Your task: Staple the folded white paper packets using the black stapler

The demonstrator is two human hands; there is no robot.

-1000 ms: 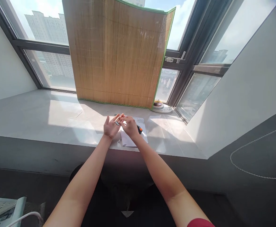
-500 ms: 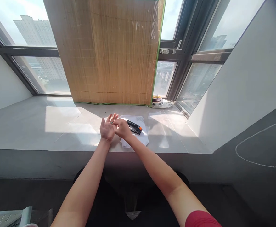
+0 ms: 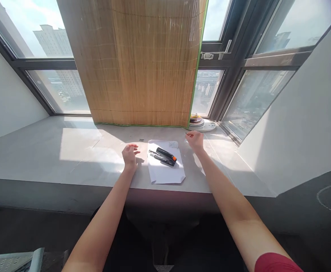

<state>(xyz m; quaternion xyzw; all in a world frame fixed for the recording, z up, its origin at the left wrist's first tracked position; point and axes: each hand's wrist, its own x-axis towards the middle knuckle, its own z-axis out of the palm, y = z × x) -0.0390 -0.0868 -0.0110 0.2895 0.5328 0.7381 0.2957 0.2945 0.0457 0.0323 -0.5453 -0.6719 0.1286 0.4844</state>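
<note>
Over the pale windowsill, my left hand is half curled with its fingertips apart; no object shows in it, though its palm is hidden. My right hand is farther right, thumb and finger pinched together on a tiny dark thing too small to name. Between the hands lies a sheet of white paper, its lower corners creased. On it rests a black stapler with an orange end, its parts spread apart. Two short dark strips lie on the sill just beyond my left hand.
A bamboo blind with green edging hangs to the sill in front of the window. A stack of plates stands in the back right corner. The sill's front edge runs before me, and a perforated chair-like seat is at lower left.
My hands have come apart: the right has moved right toward the plates, still pinching. My left palm has turned from facing up, its fingers curling. The view has shifted slightly.
</note>
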